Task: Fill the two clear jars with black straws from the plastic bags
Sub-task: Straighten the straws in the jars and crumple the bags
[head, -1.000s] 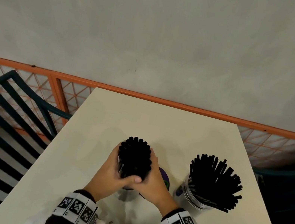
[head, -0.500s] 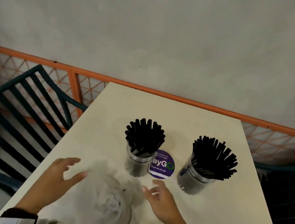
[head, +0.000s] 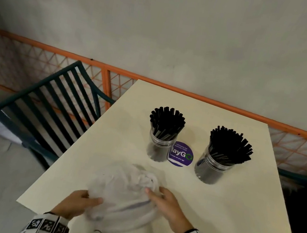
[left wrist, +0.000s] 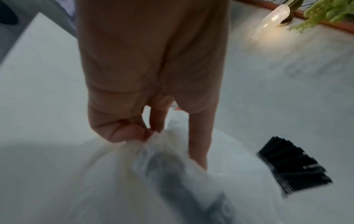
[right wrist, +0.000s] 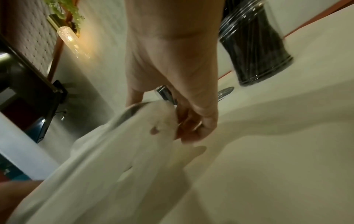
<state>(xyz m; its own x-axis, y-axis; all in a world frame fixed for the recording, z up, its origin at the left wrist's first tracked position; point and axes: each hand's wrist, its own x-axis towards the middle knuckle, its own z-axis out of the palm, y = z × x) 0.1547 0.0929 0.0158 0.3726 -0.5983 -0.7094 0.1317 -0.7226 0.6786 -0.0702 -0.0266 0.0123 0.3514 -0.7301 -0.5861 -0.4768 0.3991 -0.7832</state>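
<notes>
Two clear jars stand upright on the cream table, each packed with black straws: the left jar and the right jar. Nearer to me lies a crumpled heap of clear plastic bags, with no straws visible in it. My left hand pinches the heap's left edge; the left wrist view shows thumb and curled fingers bunching the plastic. My right hand lies on the heap's right side, and in the right wrist view its curled fingers hold the plastic beside the right jar.
A round purple sticker lies flat between the jars. A dark slatted chair stands off the table's left edge. An orange railing runs behind the table's far edge, with a grey wall beyond.
A second ago both hands were wrapped round the straw bundle in the left jar. They let go, drew back toward me and now hold the plastic bags.
</notes>
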